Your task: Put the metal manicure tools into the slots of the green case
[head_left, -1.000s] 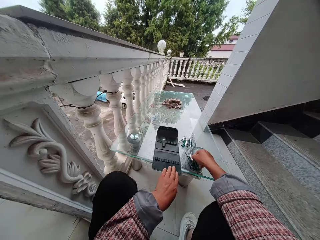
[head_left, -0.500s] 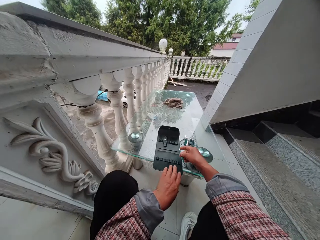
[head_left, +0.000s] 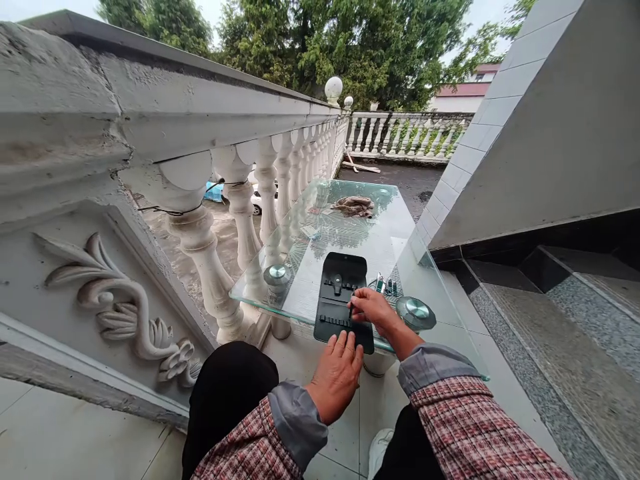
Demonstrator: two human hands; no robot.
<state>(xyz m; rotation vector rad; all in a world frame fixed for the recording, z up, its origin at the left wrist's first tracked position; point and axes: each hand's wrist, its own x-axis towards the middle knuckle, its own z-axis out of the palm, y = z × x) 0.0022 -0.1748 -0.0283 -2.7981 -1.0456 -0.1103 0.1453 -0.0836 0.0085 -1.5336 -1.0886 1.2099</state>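
Note:
An opened black case point(head_left: 330, 308) with rows of small elastic loops lies on the glass table point(head_left: 280, 308), close to its near edge. My left hand point(head_left: 336, 373) rests with fingers stretched out flat on the case's near edge. Over the right side of the case, my right hand point(head_left: 373, 310) pinches a thin dark stick-like piece; its exact kind is too small to tell. Several small green-handled metal tools point(head_left: 386, 285) lie on the glass just beyond my right hand.
A crumpled brown cloth point(head_left: 354, 207) and a small pale packet point(head_left: 311, 232) lie farther back on the glass. Round metal discs point(head_left: 416, 309) top the table legs. A white balustrade point(head_left: 200, 250) runs along the left; stone steps point(head_left: 520, 320) rise on the right.
My right hand has moved left from beside the green-handled tools to over the case's loops. The left hand stays on the near edge. The view has shifted slightly.

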